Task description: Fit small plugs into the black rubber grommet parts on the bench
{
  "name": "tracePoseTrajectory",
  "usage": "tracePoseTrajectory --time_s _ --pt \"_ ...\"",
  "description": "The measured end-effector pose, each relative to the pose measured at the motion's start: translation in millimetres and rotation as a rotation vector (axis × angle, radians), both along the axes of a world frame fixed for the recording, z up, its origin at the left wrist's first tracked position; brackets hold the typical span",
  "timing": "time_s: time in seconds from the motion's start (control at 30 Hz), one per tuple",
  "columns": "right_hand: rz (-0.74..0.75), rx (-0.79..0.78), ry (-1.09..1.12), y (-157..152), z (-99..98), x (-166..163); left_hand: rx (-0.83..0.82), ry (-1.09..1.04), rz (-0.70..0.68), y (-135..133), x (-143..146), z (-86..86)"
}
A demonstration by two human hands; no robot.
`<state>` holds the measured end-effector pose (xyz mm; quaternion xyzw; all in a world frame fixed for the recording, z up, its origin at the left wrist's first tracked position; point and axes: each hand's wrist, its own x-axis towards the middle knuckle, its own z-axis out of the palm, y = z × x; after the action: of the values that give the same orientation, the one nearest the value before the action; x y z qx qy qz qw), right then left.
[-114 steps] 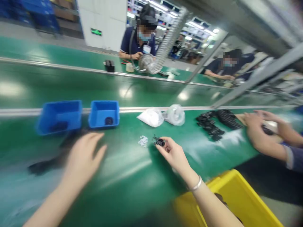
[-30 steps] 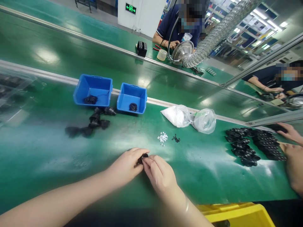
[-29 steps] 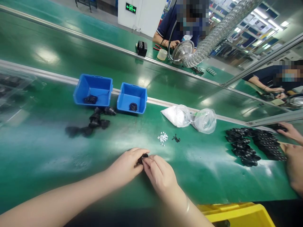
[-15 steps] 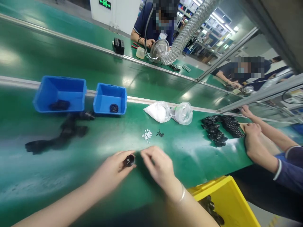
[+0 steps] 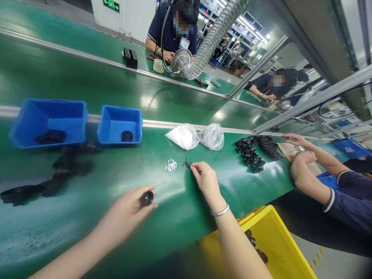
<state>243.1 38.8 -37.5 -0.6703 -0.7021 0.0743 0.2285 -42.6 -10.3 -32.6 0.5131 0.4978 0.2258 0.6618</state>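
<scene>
My left hand (image 5: 134, 206) grips a round black plastic part (image 5: 147, 198), its hollow end turned up with a small light spot inside. Reaching forward, my right hand (image 5: 207, 181) has thumb and forefinger pinched together at the edge of a small pile of tiny black pieces (image 5: 186, 163). Whatever lies between those fingertips is too small to make out. Just left of that pile are scattered small white pieces (image 5: 171, 166). Behind both piles stand a clear bag of white pieces (image 5: 183, 136) and another clear plastic bag (image 5: 213, 136).
Two blue bins (image 5: 52, 141) (image 5: 119, 139) hold black parts at the left; blurred black parts (image 5: 62, 166) lie before them. A yellow crate (image 5: 286, 248) stands by my right forearm. Black parts (image 5: 251, 155) lie near a co-worker's hands (image 5: 302, 159). Another person (image 5: 173, 35) works across the bench.
My right hand has moved forward and right, from beside the left hand to the tiny black pieces. The left hand still holds the black part. The whole view has shifted.
</scene>
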Motion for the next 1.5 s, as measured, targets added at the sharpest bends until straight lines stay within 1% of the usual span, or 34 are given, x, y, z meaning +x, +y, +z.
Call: tracePoseTrajectory --time_s 0.13,0.23,0.3,0.37,0.43,0.5,0.57,0.67,0.8,0.97,1.17,1.37,1.5 --pt "-0.012 0.009 0.017 -2 3.3 1 -0.014 -0.017 -0.018 1 -1 -2.2" --pt "0.003 0.015 0.075 -11 12.7 -17 -0.011 -0.053 -0.008 0 -1 -1.0" --pt "0.1 -0.009 0.185 -21 21.2 -41 0.029 -0.056 -0.007 1 -1 2.3" --pt "0.275 -0.068 0.313 -32 27.6 -68 0.1 -0.005 -0.014 2 -1 7.0" --pt "0.409 -0.119 0.397 -40 29.4 -92 0.17 0.075 -0.03 4 -1 11.7" --pt "0.479 -0.148 0.429 -44 26.7 -109 0.227 0.132 -0.054 5 -2 14.8" --pt "0.514 -0.163 0.429 -44 21.8 -118 0.269 0.152 -0.072 6 -3 15.2" --pt "0.536 -0.168 0.426 -43 15.9 -119 0.296 0.147 -0.069 6 -4 11.4" --pt "0.523 -0.154 0.45 -42 12.0 -116 0.28 0.112 -0.054 5 -4 6.1" --pt "0.545 -0.147 0.436 -42 10.9 -116 0.283 0.138 -0.051 6 -4 7.3" --pt "0.618 -0.083 0.321 -47 11.0 -113 0.246 0.117 -0.054 8 -5 6.0" --pt "0.665 -0.039 0.171 -63 -0.4 -107 0.232 0.149 -0.034 6 -5 2.6" --pt "0.7 0.036 0.032 -67 -4.6 -106 0.213 0.105 -0.019 7 -5 2.7"
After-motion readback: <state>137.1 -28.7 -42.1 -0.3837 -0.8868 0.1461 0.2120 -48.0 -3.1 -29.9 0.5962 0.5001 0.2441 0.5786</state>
